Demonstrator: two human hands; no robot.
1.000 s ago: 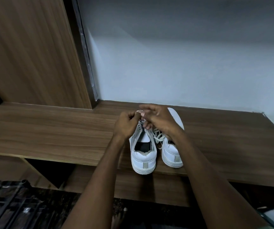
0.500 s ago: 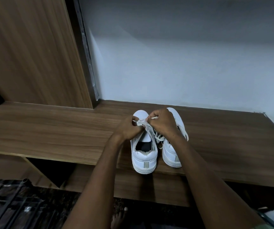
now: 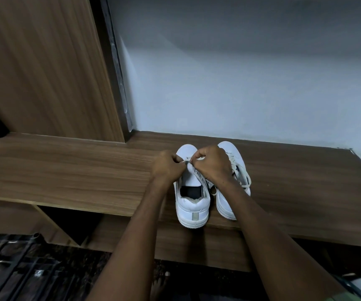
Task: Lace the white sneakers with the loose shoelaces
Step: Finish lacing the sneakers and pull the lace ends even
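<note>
Head view, left to right: a brown wood-grain shelf [image 3: 66,170] carries two white low-top sneakers side by side, heels toward the person. The left white sneaker [image 3: 193,205] shows a bare tongue and open throat, with lace visible only near the toe end, so its lacing looks barely begun. The right white sneaker [image 3: 231,200] has white flat shoelace [image 3: 245,181] hanging loose over its side; how much is threaded is hidden by the forearm. Most of the job seems left. The left hand [image 3: 167,168] is curled tight, pinching lace over the left shoe's front. The right hand [image 3: 213,164], touching it, pinches the same strand between thumb and fingertips.
</note>
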